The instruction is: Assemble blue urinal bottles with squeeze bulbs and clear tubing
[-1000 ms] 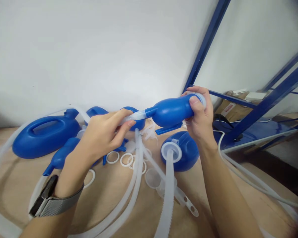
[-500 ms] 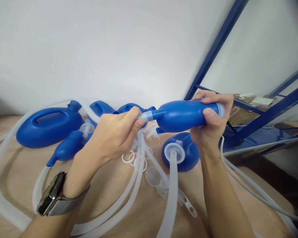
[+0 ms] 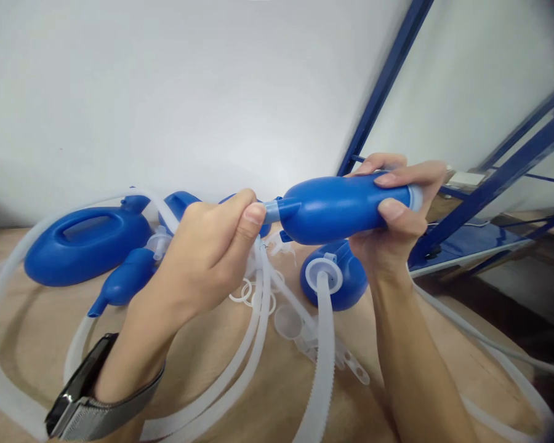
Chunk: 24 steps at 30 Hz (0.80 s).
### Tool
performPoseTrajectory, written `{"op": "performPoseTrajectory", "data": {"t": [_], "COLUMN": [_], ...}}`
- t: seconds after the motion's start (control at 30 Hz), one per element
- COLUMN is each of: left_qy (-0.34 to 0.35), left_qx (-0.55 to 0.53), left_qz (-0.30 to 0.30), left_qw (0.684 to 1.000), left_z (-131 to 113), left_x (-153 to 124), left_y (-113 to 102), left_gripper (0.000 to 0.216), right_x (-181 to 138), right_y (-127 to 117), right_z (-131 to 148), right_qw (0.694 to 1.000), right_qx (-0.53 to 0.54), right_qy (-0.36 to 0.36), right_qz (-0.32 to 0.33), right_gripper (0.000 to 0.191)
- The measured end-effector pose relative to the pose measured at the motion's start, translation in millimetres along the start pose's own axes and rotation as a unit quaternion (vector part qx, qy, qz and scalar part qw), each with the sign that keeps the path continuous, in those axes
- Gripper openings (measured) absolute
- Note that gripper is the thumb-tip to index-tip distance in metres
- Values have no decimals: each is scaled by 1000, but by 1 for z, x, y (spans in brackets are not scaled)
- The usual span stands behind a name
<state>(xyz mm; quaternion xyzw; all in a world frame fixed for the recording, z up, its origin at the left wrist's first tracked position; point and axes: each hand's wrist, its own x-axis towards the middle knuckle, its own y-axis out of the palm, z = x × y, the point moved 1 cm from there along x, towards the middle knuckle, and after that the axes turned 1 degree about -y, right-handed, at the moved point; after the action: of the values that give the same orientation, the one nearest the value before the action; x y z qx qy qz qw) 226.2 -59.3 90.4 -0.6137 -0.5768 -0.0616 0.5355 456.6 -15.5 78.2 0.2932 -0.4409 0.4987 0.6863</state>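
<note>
My right hand (image 3: 397, 203) grips a blue plastic urinal funnel (image 3: 332, 209) by its wide, white-rimmed end, and the narrow spout points left. My left hand (image 3: 216, 252) pinches a translucent hose (image 3: 272, 212) whose end is fitted over that spout. Most of this hose is hidden by my left hand and forearm. Below my right hand stands a blue bottle (image 3: 351, 289) with a white cap (image 3: 323, 275) and a ribbed clear hose (image 3: 322, 351) running from it toward me.
At left lie a large blue bottle with a handle (image 3: 87, 246) and a smaller blue funnel (image 3: 124, 280). White rings (image 3: 244, 292), clear plastic parts (image 3: 289, 321) and bundled hoses (image 3: 253, 332) lie on the brown tabletop (image 3: 203, 375). A blue metal frame (image 3: 383, 92) rises at right.
The funnel has shifted slightly left against the hose, and less of its narrow spout shows now. Both hands keep their grip. The view has turned a little.
</note>
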Motion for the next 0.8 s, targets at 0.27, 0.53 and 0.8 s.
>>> {"op": "performPoseTrajectory", "data": {"t": [0.27,0.53,0.8], "left_qy": [-64,-196,-60], "left_qx": [-114,-328,-89], "left_qz": [54,141,13], "left_qw": [990,913,994], "left_z": [1,6,-6], "left_x": [2,-1,1], "left_y": [-3,9,15], "left_gripper": [48,52,55], "right_x": [1,2,0], "right_y": [1,-12,-10], "right_z": [10,19,18], "right_qw": [997,989,995], "right_qx": [40,49,49], "right_qy": [-73,-137,-86], "right_qz": [-2,29,17], "right_gripper": [20,18,18]}}
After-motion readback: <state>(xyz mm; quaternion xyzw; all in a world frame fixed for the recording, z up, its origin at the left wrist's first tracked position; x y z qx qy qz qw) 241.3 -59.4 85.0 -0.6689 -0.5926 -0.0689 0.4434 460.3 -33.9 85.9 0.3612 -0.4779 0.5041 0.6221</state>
